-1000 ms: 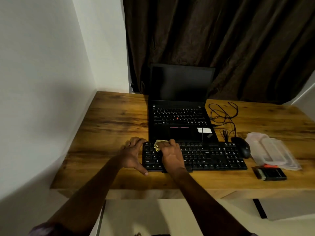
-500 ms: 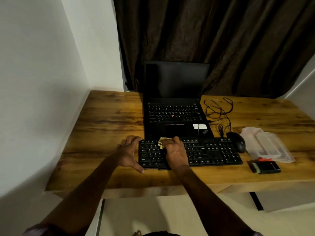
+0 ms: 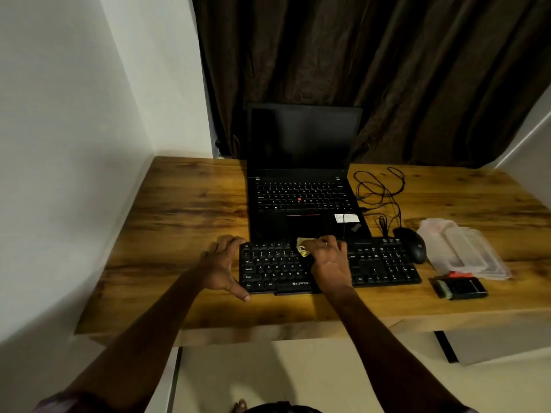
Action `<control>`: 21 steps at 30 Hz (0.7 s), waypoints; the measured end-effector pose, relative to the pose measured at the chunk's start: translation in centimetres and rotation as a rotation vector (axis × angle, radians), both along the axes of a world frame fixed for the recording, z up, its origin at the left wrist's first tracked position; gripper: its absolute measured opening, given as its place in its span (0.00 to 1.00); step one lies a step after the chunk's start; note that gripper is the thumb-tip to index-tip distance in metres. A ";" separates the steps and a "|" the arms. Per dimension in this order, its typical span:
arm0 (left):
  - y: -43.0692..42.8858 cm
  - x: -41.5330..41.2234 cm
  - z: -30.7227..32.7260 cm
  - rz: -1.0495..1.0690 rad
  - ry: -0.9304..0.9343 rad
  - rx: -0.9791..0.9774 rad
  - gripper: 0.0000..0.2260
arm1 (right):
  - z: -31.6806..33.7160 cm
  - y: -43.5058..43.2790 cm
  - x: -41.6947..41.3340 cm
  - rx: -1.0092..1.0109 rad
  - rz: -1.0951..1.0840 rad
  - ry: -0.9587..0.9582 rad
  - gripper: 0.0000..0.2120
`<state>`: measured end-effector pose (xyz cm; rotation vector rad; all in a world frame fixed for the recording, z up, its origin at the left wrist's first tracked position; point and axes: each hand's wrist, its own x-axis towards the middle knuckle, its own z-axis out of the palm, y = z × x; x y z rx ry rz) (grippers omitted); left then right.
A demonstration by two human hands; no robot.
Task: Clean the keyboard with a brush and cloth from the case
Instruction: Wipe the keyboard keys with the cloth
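Two bare forearms, both uncovered from elbow to hand (image 3: 220, 263). Purplish pushed-up sleeves (image 3: 56, 405) show at the bottom corners. No rings, watch or gloves can be made out on either hand.

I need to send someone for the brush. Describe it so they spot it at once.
Start at the wooden desk and go to the right end of the black keyboard. Nearer the front edge, in front of the clear plastic case, lies the brush: flat, black, with an orange-red part, unlike the rounded mouse.
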<state>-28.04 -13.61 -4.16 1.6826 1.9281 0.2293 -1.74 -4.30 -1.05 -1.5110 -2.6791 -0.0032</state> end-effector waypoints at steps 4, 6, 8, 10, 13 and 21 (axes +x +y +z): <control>-0.1 0.0 -0.1 0.004 0.002 -0.001 0.64 | -0.7 0.8 2.3 0.049 -0.166 0.036 0.26; -0.1 0.0 -0.1 0.005 0.006 0.002 0.64 | -1.0 0.5 2.1 0.082 -0.204 0.055 0.24; 0.0 0.0 -0.1 0.000 0.008 0.001 0.64 | -1.2 -0.1 0.9 0.079 -0.172 0.089 0.24; 0.1 0.0 0.0 -0.002 0.010 -0.009 0.64 | -1.2 -0.5 -0.4 0.056 -0.073 0.115 0.26; 0.0 0.0 0.0 0.002 0.013 -0.016 0.64 | -1.0 -0.6 -0.6 0.019 -0.006 0.126 0.27; 0.0 0.1 -0.1 -0.003 0.002 -0.010 0.65 | -1.1 0.5 1.9 0.038 -0.173 0.128 0.25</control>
